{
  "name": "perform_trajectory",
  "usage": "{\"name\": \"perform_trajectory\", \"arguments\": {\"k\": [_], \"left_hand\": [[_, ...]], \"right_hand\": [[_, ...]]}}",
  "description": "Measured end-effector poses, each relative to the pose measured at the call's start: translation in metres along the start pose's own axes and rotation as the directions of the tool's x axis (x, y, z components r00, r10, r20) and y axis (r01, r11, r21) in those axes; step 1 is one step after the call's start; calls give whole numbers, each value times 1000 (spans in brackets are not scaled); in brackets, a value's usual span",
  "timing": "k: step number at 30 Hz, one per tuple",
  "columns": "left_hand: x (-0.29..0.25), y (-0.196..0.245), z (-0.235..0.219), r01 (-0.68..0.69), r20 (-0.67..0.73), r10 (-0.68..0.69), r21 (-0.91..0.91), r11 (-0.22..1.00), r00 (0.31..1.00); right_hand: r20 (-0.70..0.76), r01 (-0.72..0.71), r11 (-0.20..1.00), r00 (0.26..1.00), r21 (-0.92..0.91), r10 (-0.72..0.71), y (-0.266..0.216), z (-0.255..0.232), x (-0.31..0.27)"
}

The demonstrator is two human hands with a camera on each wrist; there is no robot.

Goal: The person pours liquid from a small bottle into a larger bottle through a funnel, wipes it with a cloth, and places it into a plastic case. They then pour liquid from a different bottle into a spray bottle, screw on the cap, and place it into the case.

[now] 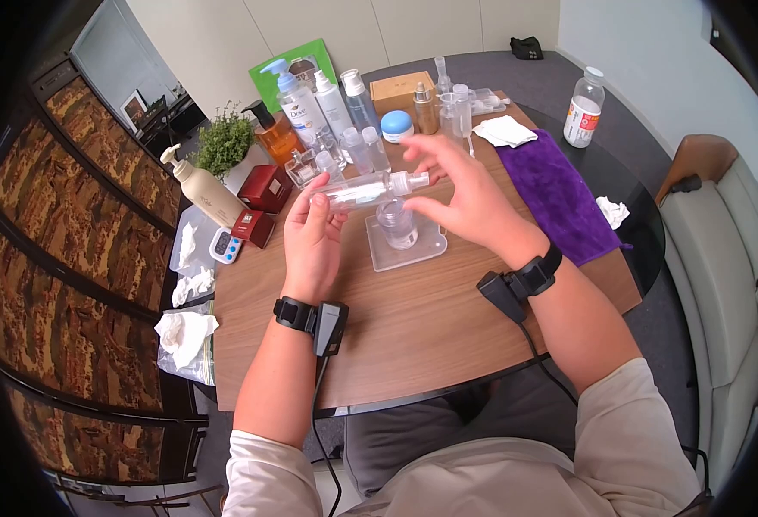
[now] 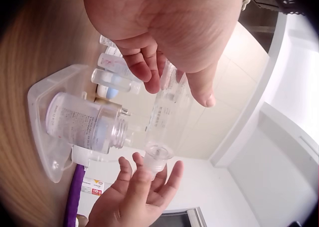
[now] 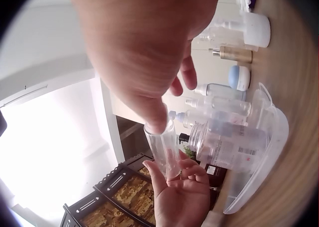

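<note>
A clear spray bottle (image 1: 361, 191) lies nearly level in the air, its pump nozzle towards the right. My left hand (image 1: 311, 237) grips its base, thumb on the near side. Around the nozzle end, my right hand (image 1: 469, 194) has thumb and fingers spread apart. In the left wrist view the right fingers (image 2: 174, 174) surround the collar. From the right wrist, my right thumb overlaps the bottle's top, hiding the nozzle. Below stands a wide clear bottle (image 2: 82, 122) with a bare threaded neck and printed label, on a shallow clear plastic tray (image 1: 409, 257).
Pump bottles (image 1: 305, 112), small clear bottles (image 1: 366, 151) and a blue-lidded jar (image 1: 397, 127) crowd the back of the table. To the left are red boxes (image 1: 267, 189) and a timer (image 1: 224, 246). A purple cloth (image 1: 564, 198) drapes the right side, near a large labelled bottle (image 1: 583, 116).
</note>
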State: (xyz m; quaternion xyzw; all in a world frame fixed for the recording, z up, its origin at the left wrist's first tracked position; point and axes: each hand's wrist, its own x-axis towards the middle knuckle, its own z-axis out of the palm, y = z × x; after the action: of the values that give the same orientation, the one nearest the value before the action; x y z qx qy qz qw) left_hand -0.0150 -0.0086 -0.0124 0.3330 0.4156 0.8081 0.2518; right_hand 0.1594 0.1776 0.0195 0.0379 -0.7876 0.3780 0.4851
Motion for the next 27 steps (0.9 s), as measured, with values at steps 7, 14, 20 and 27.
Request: {"name": "perform_trajectory", "arguments": {"k": [7,14,20,27], "left_hand": [[0,0,0,11,7,-11,3,1000,1000],[1,-1,-2,12,5,-12,6,1000,1000],[0,1,2,38,-6,-38,-16,999,999],[-1,7,1,-2,57,-2,63,998,998]], "right_hand": [[182,-57,998,982,-18,59,1,-5,-1],[255,14,994,967,-112,15,-3,-8,0],[172,129,990,978,-62,-116,0,-4,1],[191,76,993,980,-92,-57,-8,-9,1]]}}
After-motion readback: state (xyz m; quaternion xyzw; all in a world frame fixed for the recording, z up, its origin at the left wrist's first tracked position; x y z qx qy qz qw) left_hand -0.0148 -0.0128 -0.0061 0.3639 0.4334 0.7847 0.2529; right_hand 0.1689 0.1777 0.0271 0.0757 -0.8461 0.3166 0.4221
